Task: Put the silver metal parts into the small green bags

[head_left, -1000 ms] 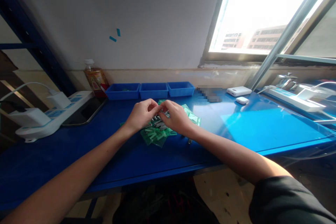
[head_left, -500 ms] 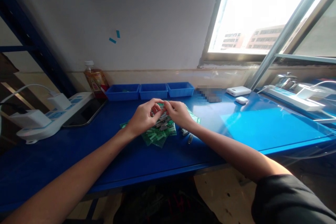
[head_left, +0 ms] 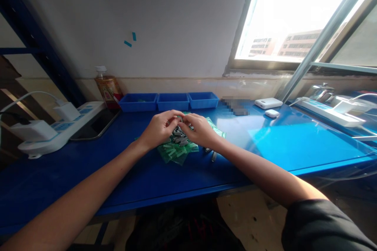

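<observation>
My left hand [head_left: 159, 128] and my right hand [head_left: 199, 129] meet fingertip to fingertip over a heap of green plastic bags [head_left: 176, 151] on the blue table [head_left: 147, 180]. Both hands pinch something small between them; I cannot make out what it is. Small grey metal parts [head_left: 179, 138] lie on the bags just under my fingers. Two more of the small parts [head_left: 212, 154] rest on the table beside my right wrist.
Three blue trays [head_left: 172, 101] line the back edge, with a bottle [head_left: 107, 88] to their left. A white power strip with chargers [head_left: 53, 127] and a dark phone [head_left: 96, 125] lie at left. White small devices [head_left: 268, 103] and another power strip [head_left: 330, 110] lie at right.
My hands rose slightly and then came back down onto the bags, fingertips still together. Nothing else moved.
</observation>
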Tool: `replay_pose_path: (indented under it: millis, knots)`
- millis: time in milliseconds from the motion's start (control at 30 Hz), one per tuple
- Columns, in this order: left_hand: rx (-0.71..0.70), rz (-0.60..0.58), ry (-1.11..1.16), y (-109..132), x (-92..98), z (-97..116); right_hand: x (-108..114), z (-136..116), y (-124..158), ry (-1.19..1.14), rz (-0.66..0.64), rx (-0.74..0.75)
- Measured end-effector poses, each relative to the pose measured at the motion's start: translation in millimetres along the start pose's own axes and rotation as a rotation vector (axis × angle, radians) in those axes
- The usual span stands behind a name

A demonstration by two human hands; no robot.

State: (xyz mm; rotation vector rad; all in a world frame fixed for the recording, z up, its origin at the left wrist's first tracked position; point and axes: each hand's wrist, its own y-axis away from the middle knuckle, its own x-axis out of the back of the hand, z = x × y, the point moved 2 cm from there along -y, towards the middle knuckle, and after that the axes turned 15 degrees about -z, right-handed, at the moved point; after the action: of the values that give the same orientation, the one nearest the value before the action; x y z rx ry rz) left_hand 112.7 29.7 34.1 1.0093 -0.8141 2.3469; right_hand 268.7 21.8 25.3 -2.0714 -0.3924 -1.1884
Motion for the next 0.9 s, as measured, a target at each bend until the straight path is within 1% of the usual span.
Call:
replay_pose_path:
  millis: [100,167,300,467,567,633,700,767,833,900]
  knots:
    - [-0.008,-0.022,-0.009,0,1.3,-2,0,-2,1,0.053,-0.019,0.020]
    - [0.008,-0.018,-0.033,1,2.1,-3,-1,-3,1,0.081,-0.019,-0.002]
    - [0.074,0.013,-0.071,1,0.9,-2,0,-6,3,0.053,0.050,-0.054]
    - [0.099,0.008,-0.019,0,-5.2,1,3,-9,4,0.067,0.129,0.019]
    - [0.126,-0.010,0.002,0,-4.5,3,3,-8,4,0.080,0.131,0.001]
    - [0.132,-0.066,-0.024,0,-1.3,2,3,-4,4,0.096,0.123,-0.035]
    - [0.106,-0.192,-0.104,1,2.2,0,6,3,0,0.126,0.122,-0.083]
    - [0.061,-0.334,-0.225,3,4.8,-3,13,16,-8,0.167,0.132,-0.144]
    - [0.019,-0.433,-0.330,5,5.8,-7,26,34,-21,0.204,0.152,-0.247]
    - [0.005,-0.473,-0.379,5,5.3,-9,40,55,-36,0.206,0.169,-0.418]
